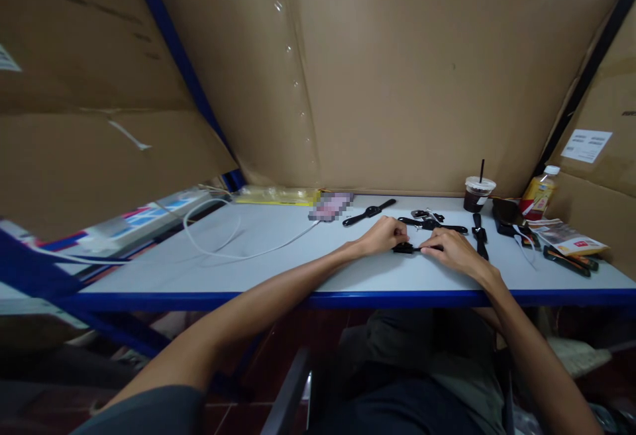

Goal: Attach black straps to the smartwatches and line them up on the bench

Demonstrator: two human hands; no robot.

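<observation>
Table, pale grey top with a blue front edge point(348, 299), inspected from where I stand. One seated person works at it bare-handed. A small black piece with a narrow bar point(404, 248) is low over the top, between the hands. Right hand point(454, 249): thumb and fingers pinch the bar end. Left hand point(381, 235): fingers curled in at the opposite end; whether they grip or merely steady it, I cannot tell.

Hazards noted. Small loose metal parts point(422, 214) lie just beyond the fingers, beside a long black two-handled tool point(447, 228); a careless knuckle could scatter them. An uneven pinch could let the piece twist free and drop. A lidded clear cup of dark drink with a black straw point(479, 195) stands further off on the right; a wide elbow swing or reach could tip it, wetting nearby items.
</observation>
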